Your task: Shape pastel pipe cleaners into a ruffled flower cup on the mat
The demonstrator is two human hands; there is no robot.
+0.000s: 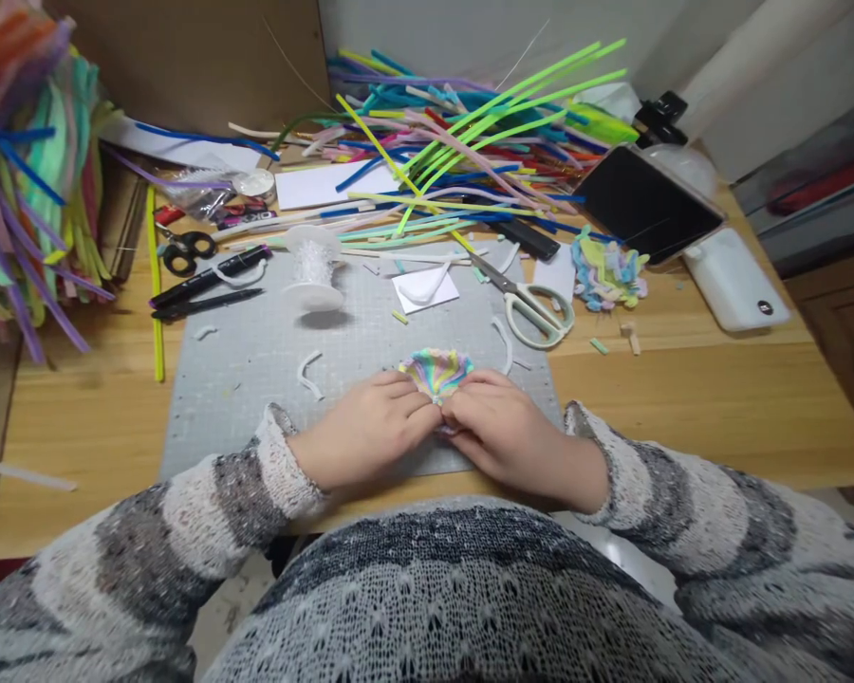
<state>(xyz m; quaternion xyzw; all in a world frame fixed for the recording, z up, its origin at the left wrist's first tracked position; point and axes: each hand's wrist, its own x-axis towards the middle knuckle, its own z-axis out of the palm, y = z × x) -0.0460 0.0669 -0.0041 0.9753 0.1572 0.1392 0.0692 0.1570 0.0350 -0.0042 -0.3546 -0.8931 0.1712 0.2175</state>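
A small fan-shaped piece in pastel stripes (pixel 437 371) is pinched between my two hands above the front of the grey cutting mat (pixel 249 417). My left hand (pixel 377 417) grips its left side, the fingers closed and bent toward the middle. On the right side my right hand (pixel 502 422) holds it with closed fingers. The fingertips of both hands meet at the narrow lower end, which they partly hide. Short white fuzzy pieces (pixel 310 376) lie on the mat on either side of the hands.
Scissors with pale handles (pixel 539 316), a spool (pixel 314 270), markers (pixel 210 277) and black scissors (pixel 185 253) lie beyond the hands. Colourful pipe cleaners (pixel 455 142) are heaped at the back. A pastel ruffled piece (pixel 607 269), a dark-screened phone (pixel 644 201) and a white device (pixel 738 280) are at right.
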